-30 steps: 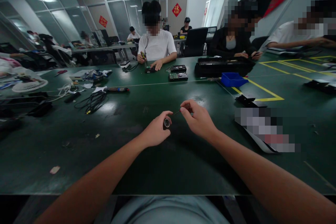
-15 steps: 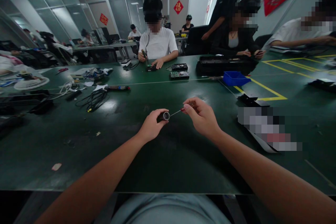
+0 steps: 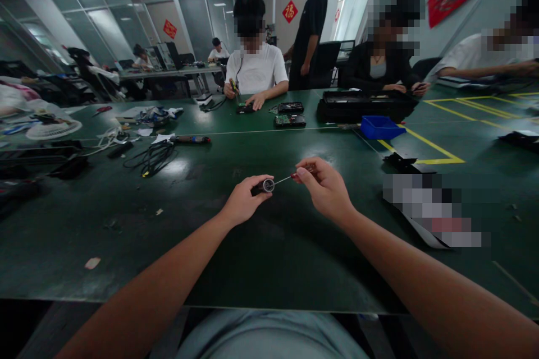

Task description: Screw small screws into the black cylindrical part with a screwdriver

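My left hand [image 3: 246, 201] is closed round a short dark cylinder [image 3: 263, 185] with a round, silver-rimmed end turned towards me and to the right. In my right hand [image 3: 326, 188] a thin screwdriver [image 3: 283, 180] is pinched by its reddish handle. Its slim metal shaft points left, and the tip reaches the rimmed end of the cylinder; how far inside it goes I cannot tell. Both hands are held over the green table [image 3: 295, 269]. The fingers of my right hand cover most of the handle.
To the left lie a black cable coil [image 3: 154, 158] and a dark pen-like tool [image 3: 190, 139]. A blue bin [image 3: 381, 127] and a long black casing [image 3: 364, 105] stand further back. On the right is a blurred-out packet [image 3: 429, 207]. Across the table a person [image 3: 256, 70] works on a circuit board.
My hands keep nearly the same pose, screwdriver tip at the cylinder's end. The view has shifted slightly. Behind the table, the standing person in black has moved left.
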`<state>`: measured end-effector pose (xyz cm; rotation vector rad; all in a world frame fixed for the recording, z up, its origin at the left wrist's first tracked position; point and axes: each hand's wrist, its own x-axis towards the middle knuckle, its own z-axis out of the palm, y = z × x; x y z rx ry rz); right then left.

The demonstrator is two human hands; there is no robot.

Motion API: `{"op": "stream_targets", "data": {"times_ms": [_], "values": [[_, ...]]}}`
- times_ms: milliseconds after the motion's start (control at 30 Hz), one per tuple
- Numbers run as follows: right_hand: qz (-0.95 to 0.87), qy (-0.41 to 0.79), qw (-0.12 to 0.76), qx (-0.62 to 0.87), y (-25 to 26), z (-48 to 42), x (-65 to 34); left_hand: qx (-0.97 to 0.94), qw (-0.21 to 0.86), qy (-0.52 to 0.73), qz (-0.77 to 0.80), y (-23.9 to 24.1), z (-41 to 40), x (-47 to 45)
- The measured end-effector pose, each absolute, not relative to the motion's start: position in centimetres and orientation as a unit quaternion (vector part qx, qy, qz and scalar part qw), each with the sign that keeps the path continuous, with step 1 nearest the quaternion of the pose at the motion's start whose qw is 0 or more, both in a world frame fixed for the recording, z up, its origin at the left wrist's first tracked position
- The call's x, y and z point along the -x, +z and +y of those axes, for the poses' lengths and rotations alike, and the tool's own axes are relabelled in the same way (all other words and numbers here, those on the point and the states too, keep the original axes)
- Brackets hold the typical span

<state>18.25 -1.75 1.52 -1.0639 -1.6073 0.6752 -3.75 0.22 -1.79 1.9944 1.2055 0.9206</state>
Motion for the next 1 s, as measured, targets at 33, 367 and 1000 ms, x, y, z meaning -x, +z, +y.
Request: {"op": "stream_targets", "data": {"times_ms": [33, 367, 1000], "values": [[-0.669, 0.286, 0.523, 0.444, 1.5, -1.8, -18.2, -0.758, 0.313, 0.348, 0.455, -1.8, 0.2, 3.8], [-0.672, 0.275, 0.512, 0.458, 1.9, -1.8, -18.2, -0.762, 0.302, 0.349, 0.453, -1.5, 0.1, 3.7], [-0.75, 0.148, 0.442, 0.468, 2.5, -2.4, -18.5, -0.773, 0.291, 0.355, 0.438, -2.1, 0.4, 4.1]]}}
